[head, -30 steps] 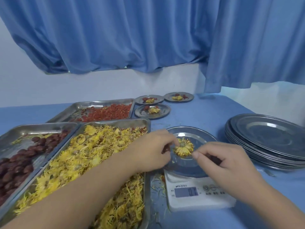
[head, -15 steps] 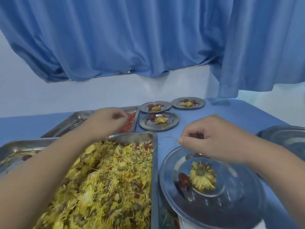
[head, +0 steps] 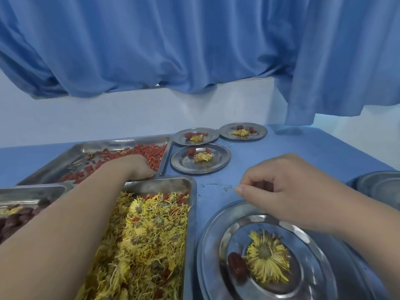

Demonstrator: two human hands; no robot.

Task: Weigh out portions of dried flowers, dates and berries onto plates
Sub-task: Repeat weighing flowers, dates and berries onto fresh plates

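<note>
A steel plate [head: 212, 245] at the bottom right holds one yellow dried flower [head: 267, 258] and one dark red date [head: 237, 264]. My right hand [head: 287, 191] hovers over the plate's far rim, fingers curled, thumb against forefinger; nothing shows between them. My left hand [head: 132, 166] reaches across the tray of yellow flowers [head: 188, 185] and rests palm down in the far tray of red berries [head: 151, 152]. Its fingertips are buried in the berries, so what they hold is hidden.
A tray of dates [head: 32, 191] sits at the left edge. Three filled small plates [head: 200, 159] stand at the back. A stack of bare plates [head: 381, 185] lies at the right edge. Blue curtains hang behind the blue table.
My left hand went from the weighing plate to above the berry tray, then down into the berries. My right hand rose off the plate. The camera moved closer; the scale dropped out of view.
</note>
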